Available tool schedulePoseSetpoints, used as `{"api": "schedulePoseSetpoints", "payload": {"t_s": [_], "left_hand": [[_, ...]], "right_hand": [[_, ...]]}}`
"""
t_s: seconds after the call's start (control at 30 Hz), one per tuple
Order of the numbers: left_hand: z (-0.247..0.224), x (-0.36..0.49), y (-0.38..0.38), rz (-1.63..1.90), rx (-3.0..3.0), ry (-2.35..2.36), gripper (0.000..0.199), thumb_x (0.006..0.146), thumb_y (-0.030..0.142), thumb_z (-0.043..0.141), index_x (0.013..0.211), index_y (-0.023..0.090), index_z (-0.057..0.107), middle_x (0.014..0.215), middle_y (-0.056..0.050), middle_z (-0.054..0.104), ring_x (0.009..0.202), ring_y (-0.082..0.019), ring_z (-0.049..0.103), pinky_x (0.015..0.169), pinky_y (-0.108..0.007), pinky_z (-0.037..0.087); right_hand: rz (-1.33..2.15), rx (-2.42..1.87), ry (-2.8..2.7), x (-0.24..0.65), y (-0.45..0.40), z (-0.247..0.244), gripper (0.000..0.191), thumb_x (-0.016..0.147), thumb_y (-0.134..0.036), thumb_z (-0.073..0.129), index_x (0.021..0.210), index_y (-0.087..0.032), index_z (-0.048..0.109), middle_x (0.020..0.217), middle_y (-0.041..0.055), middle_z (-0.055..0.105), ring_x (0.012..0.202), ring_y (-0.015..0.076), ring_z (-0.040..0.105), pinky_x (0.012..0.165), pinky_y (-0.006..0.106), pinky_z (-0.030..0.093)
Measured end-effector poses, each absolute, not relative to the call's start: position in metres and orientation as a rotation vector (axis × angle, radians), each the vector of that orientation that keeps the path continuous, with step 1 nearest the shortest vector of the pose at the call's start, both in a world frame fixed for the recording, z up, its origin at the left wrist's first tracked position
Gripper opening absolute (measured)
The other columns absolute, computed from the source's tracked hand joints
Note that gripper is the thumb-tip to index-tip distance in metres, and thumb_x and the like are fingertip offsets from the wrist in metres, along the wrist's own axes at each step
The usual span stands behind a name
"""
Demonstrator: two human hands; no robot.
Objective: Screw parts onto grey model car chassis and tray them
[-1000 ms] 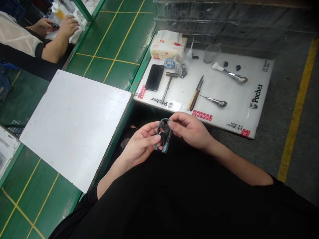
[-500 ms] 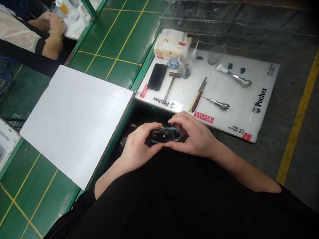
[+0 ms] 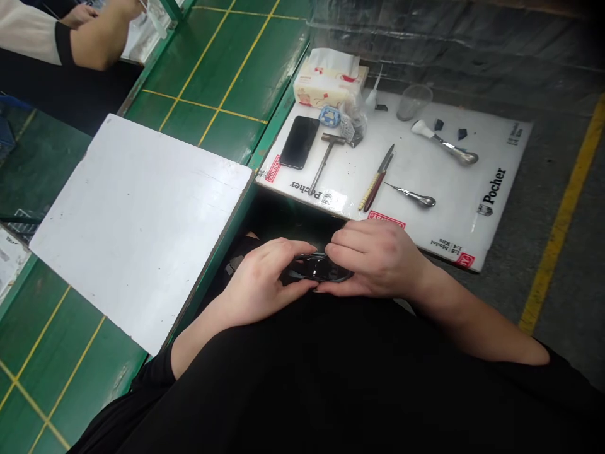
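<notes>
The dark plastic part [image 3: 319, 268] lies crosswise between the left hand [image 3: 262, 277] and right hand [image 3: 378, 261], both curled and pinching its ends.

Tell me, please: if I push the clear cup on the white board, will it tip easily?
Probably yes. The clear cup looks thin-walled, so it is likely light, and it stands upright on the white board with a base narrower than its rim. Once on its side, it would likely roll.

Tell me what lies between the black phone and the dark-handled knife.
A small metal hammer lies between the phone and the knife, seen in the head view.
</notes>
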State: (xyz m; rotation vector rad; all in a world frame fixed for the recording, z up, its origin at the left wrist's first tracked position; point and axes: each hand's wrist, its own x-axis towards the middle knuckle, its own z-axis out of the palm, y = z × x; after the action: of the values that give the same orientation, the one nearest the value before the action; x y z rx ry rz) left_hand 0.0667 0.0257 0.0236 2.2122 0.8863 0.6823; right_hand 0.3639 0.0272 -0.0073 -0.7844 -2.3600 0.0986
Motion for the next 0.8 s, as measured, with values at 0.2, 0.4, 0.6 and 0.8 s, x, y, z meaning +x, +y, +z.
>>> {"api": "schedulePoseSetpoints", "payload": {"t_s": [0.2,0.4,0.6,0.8], "left_hand": [[0.023,0.065,0.024,0.59,2.051,0.934,0.037,0.104,0.036,0.104,0.137,0.028,0.09,0.123,-0.009,0.098,0.104,-0.032,0.094,0.097,-0.045,0.076],[0.009,0.068,0.022,0.712,1.975,1.129,0.051,0.101,0.038,0.107,0.148,0.029,0.091,0.14,-0.012,0.096,0.12,-0.036,0.094,0.108,-0.05,0.079],[0.002,0.083,0.026,0.887,1.816,1.293,0.063,0.093,0.045,0.115,0.151,0.031,0.092,0.138,-0.012,0.095,0.121,-0.036,0.09,0.112,-0.055,0.077],[0.0,0.089,0.028,0.744,1.065,1.079,0.069,0.091,0.041,0.118,0.152,0.025,0.09,0.137,-0.012,0.091,0.099,-0.021,0.088,0.097,-0.038,0.077]], "right_hand": [[0.618,-0.853,-2.419,0.36,0.031,-0.008,0.061,0.114,-0.085,0.083,0.086,-0.032,0.075,0.081,0.0037,0.069,0.072,0.0256,0.055,0.066,0.046,0.042],[0.804,-1.115,-2.102,0.36,0.028,-0.016,0.066,0.107,-0.093,0.087,0.114,-0.028,0.084,0.103,0.0103,0.085,0.088,0.0297,0.074,0.07,0.043,0.051],[1.349,-1.192,-1.192,0.33,0.017,-0.021,0.047,0.114,-0.07,0.092,0.131,-0.027,0.082,0.097,0.001,0.083,0.066,0.0187,0.071,0.061,0.035,0.059],[1.236,-1.171,-1.133,0.329,0.023,-0.009,0.035,0.109,-0.061,0.099,0.112,-0.027,0.092,0.099,0.0049,0.09,0.078,0.0238,0.081,0.071,0.04,0.067]]}}
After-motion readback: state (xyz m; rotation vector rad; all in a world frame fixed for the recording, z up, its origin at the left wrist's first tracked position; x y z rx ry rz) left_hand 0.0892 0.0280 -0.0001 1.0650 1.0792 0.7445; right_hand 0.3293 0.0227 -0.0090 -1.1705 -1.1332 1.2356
